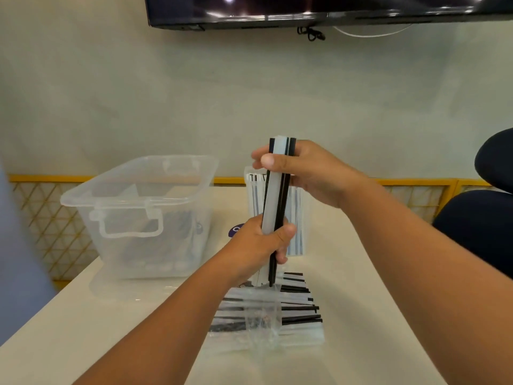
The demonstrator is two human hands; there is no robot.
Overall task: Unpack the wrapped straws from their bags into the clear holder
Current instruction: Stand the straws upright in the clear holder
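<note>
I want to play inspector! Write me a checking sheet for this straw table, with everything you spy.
Surface: white table.
Job's things: straw bundle held upright; clear holder behind it, straws standing inside; bag of straws lying flat in front.
Clutter: clear bin at left, contents blurred; purple sticker beside the holder.
Hands: left hand grips the bundle's lower part; right hand grips its top.
Cables: black cables hang under the screen.
Surroundings: yellow lattice behind the table; dark chair at right.
</note>
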